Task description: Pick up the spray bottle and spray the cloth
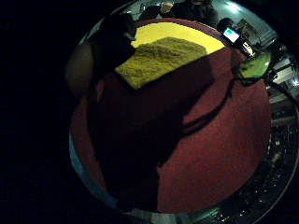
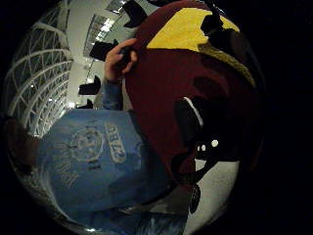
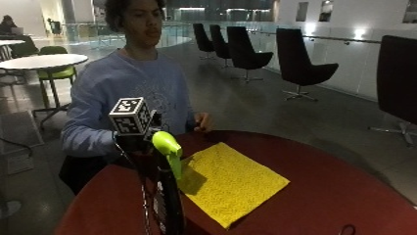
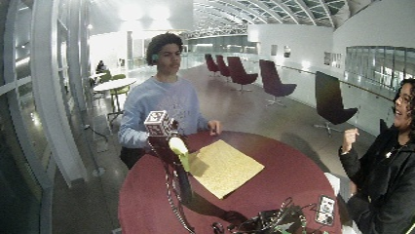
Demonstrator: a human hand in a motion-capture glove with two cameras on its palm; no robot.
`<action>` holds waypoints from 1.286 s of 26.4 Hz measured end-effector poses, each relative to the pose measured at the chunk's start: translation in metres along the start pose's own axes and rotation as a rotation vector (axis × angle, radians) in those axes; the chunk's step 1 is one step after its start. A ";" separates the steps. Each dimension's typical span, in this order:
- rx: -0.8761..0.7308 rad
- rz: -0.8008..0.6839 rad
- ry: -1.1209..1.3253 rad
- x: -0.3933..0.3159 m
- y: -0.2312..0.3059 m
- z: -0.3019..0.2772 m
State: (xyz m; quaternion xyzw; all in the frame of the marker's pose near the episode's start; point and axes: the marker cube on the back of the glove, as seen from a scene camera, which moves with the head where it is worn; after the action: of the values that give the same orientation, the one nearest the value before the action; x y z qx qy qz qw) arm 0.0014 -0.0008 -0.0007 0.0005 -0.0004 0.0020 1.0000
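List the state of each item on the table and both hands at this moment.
spray bottle: lifted above the table, upright, green head over the near edge of the cloth.
cloth: yellow, spread flat on the red table.
right hand: grips the spray bottle.
bare hand: rests on the table's far edge, apart from the cloth.

I count one spray bottle (image 3: 166,161) with a green head, one yellow cloth (image 3: 229,181) and one round red table (image 3: 338,196). Far behind, I count four dark swivel chairs (image 3: 300,63) along the right wall, and one white table (image 3: 42,61) at far left.
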 end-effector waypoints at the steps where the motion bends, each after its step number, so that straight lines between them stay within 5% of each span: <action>1: 0.000 0.001 0.000 0.000 0.000 0.000; 21: 0.032 0.039 0.006 0.008 -0.004 -0.002; 34: 0.203 0.162 -0.270 0.036 0.013 -0.016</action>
State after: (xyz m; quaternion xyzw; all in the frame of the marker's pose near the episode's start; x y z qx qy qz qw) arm 0.0369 0.0120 -0.0162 0.1014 -0.1343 0.0825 0.9823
